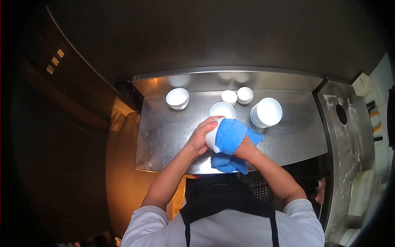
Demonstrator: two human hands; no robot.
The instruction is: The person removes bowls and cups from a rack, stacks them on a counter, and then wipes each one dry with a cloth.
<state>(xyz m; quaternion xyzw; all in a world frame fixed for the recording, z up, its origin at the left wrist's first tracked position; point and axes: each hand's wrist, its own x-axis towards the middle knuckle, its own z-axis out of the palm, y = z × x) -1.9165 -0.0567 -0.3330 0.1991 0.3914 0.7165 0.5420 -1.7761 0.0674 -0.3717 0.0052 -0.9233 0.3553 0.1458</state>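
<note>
Near the front edge of the steel table, my left hand (200, 135) grips a white bowl (210, 140) by its outside, with the bowl tipped on its side. My right hand (246, 150) holds a blue cloth (231, 135) against the bowl's opening; the cloth covers my fingers and hides the inside. Part of the cloth hangs below my hands at the table edge. Just behind my hands stands another white bowl (222, 110), partly hidden by them.
On the steel table (164, 136) stand white bowls (177, 98) at the left, two small stacks of little bowls (229, 97) (245, 94) at the back, and a tall bowl stack (268, 112) at the right. Knives (375, 119) hang on the right wall above a steel counter (343, 152).
</note>
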